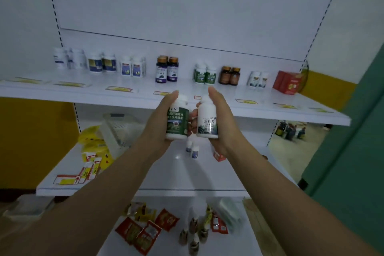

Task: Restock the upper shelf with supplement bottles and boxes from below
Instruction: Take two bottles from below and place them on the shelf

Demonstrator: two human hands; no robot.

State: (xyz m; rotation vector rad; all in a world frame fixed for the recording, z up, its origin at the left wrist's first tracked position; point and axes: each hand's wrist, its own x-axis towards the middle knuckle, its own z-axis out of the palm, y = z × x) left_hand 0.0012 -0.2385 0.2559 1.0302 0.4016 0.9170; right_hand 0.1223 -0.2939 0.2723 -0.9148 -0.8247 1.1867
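**A:** How far along is the restock?

**B:** Take the upper shelf (pixel 62 93) first. It carries a row of paired bottles along its back edge, ending in red boxes (pixel 287 82) at the right corner. The front edge holds only price tags, so I judge there is room for more.

**A:** And below?

**B:** The middle shelf (pixel 145 174) has a clear basket (pixel 118 129) and yellow packets (pixel 93 145) at its left edge. Near its middle are two small bottles (pixel 192 149) and a small red box (pixel 219 156), partly hidden by my arms. The bottom shelf (pixel 232 243) holds red sachets (pixel 141 233) and a cluster of little bottles (pixel 194 233). I'd say the job is well begun but not finished. I can't tell whether the sachets belong up top.

**A:** What have you got hold of?

**B:** My left grip (pixel 164 118) is curled round a green bottle (pixel 177 122). My right grip (pixel 224 122) is curled round a white bottle (pixel 207 120). Both bottles are upright and side by side, nearly touching. I'm holding them just in front of the upper shelf's front edge, near its middle, and neither is set down yet.

**A:** Where will they go?

**B:** My guess is that the green one goes by the green pair (pixel 204 75) and the white one by the white pair (pixel 257 79), since the labels look alike.
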